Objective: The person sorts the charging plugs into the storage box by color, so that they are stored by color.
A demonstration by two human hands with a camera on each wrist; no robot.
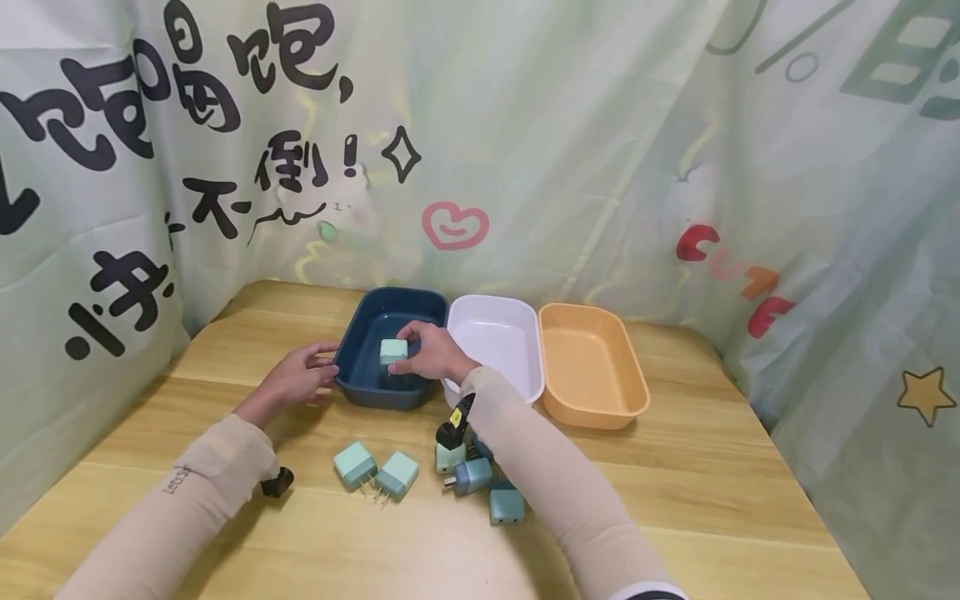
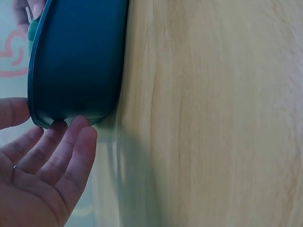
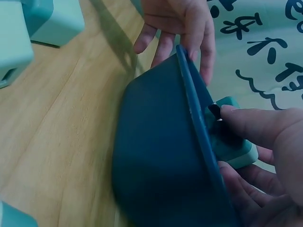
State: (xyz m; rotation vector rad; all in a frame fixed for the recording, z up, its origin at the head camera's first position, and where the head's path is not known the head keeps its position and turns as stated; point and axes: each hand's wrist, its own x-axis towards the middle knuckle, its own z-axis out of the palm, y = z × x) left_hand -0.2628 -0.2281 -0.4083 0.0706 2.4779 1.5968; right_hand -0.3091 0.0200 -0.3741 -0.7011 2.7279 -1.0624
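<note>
My right hand (image 1: 437,352) pinches a light green charger plug (image 1: 393,350) between thumb and fingers, over the inside of the dark blue bin (image 1: 390,398). Metal shows at the charger's darker end in the right wrist view. At the bin's left side is my left hand (image 1: 298,375). Its fingers (image 2: 78,156) lie against the outer wall, while the thumb meets the rim from the open side. Closer to me, two light green chargers (image 1: 354,465) (image 1: 397,476) lie on the table with prongs toward each other.
A white bin (image 1: 501,379) and an orange bin (image 1: 592,417) stand in a row right of the blue one. Below my right forearm lie a blue charger (image 1: 472,476), a teal charger (image 1: 507,505) and a light green charger (image 1: 450,457). A printed curtain (image 1: 570,167) hangs behind the table (image 1: 720,483).
</note>
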